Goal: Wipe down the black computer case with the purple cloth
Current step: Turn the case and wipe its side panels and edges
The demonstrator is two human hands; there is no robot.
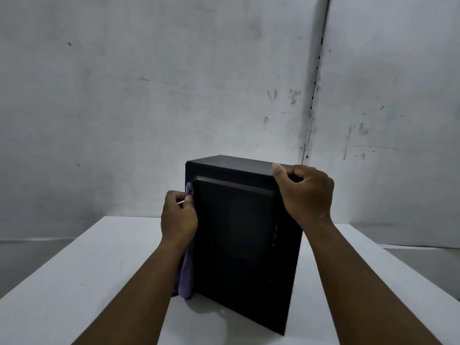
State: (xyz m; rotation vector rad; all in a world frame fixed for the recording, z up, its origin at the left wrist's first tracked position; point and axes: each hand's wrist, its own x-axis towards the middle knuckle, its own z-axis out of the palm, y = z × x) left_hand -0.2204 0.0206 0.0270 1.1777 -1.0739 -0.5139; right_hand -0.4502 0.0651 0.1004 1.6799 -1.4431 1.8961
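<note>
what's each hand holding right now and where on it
The left hand grips the purple cloth near its upper end, against the left side of the black computer case. The right hand grips the case's top right corner.

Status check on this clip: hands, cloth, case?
Left hand grips purple cloth against case's left side. Right hand holds top right corner of black case, upright on white table. Nothing in the way.
</note>
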